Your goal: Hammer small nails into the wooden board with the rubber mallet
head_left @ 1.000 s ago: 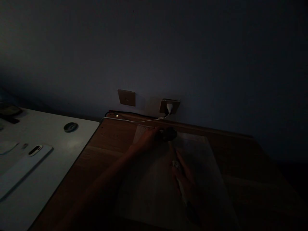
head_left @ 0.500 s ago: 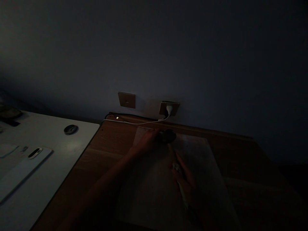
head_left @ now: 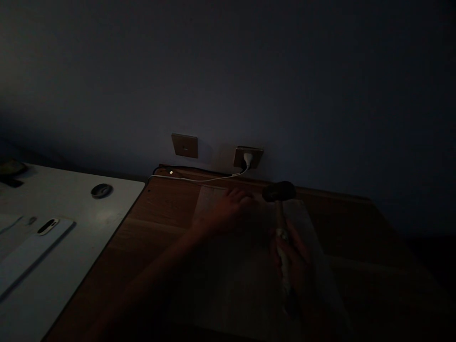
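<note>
The scene is very dark. My right hand point(head_left: 294, 259) is wrapped round the handle of a hammer point(head_left: 280, 192), whose dark head is raised above the far edge of a pale sheet point(head_left: 228, 275) lying on a wooden table point(head_left: 160, 213). My left hand point(head_left: 231, 209) rests on the sheet's far part, left of the hammer head, with its fingers bunched at the tips; whether they pinch something small I cannot make out.
A white table point(head_left: 71, 223) adjoins on the left, bearing a white strip-shaped device point(head_left: 32, 242) and a small round dark object point(head_left: 101, 191). Two wall plates point(head_left: 184, 145) sit behind; a white plug point(head_left: 247, 159) and cable point(head_left: 199, 179) run along the back edge.
The hammer head has lifted off the spot by my left fingers and swung up and to the right. My right hand moved right with it. My left hand stayed in place.
</note>
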Motion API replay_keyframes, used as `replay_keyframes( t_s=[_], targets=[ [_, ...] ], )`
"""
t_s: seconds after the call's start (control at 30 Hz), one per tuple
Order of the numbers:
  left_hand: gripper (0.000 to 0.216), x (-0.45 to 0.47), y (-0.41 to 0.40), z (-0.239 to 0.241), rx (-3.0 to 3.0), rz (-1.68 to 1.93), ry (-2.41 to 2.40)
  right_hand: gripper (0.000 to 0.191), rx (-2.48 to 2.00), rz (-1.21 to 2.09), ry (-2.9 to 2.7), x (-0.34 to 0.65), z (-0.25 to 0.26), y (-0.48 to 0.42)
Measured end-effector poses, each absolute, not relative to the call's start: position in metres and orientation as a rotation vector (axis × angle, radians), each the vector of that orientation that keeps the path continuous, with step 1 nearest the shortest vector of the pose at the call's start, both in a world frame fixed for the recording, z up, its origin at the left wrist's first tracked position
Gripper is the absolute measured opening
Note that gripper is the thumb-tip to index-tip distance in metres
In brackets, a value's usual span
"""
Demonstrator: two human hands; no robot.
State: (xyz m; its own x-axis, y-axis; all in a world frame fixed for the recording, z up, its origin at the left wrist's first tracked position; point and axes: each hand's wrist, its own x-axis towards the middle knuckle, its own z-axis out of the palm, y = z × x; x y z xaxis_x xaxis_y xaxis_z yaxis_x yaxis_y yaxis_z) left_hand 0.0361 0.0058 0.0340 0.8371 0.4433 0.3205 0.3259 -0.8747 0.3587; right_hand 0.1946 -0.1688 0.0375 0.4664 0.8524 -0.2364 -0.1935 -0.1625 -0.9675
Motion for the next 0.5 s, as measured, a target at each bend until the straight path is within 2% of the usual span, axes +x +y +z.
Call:
replay_keyframes(
  t_s=[0.13, 0.3, 0.5],
  targets=[
    [0.021, 0.053, -0.016, 0.031, 2.874, 0.478, 0.297, 0.046, -1.409, 1.002, -0.585, 0.199, 0.04, -0.165],
    [0.016, 0.06, -0.019, 0.021, 2.904, 0.393, 0.377, 0.044, -1.397, 1.04, -0.597, 0.198, 0.041, -0.164],
    [0.029, 0.047, -0.003, 0.041, 2.806, 0.453, 0.615, 0.039, -1.388, 1.068, -0.587, 0.198, 0.037, -0.164]
  ],
)
